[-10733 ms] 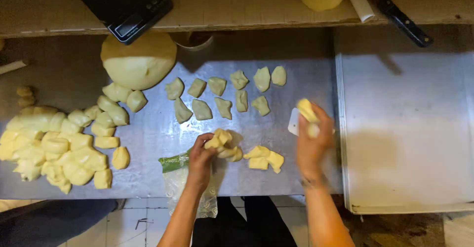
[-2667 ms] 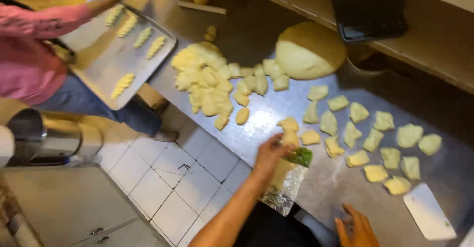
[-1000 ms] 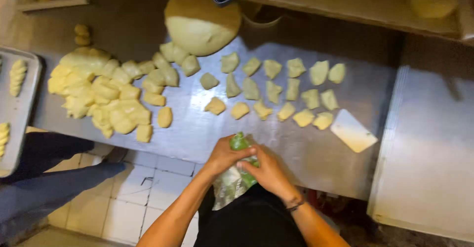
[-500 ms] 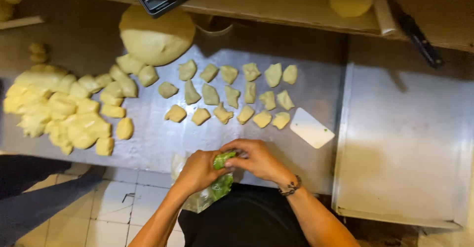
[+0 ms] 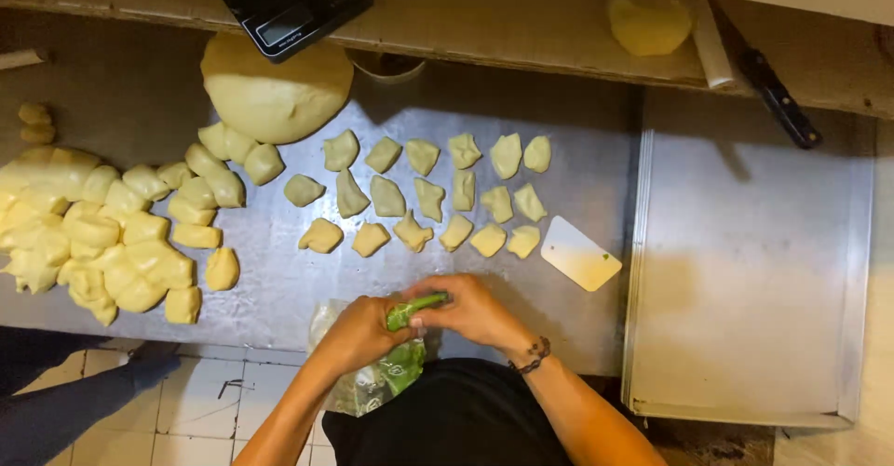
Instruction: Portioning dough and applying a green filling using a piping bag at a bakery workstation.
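Observation:
Both my hands meet at the near edge of the steel table. My left hand and my right hand pinch the twisted neck of a clear plastic bag with green filling, which hangs over the table's edge. Just beyond my hands lie several small cut dough pieces in rows. A white plastic scraper lies to the right of them.
A large dough ball sits at the back, a heap of dough chunks at the left. An empty metal tray lies at the right. On the back shelf are a black scale, another dough ball and a knife.
The scraper left my right hand and now lies on the table. Both hands came together on the green-filled bag at the table's edge, and more dough pieces lie in rows.

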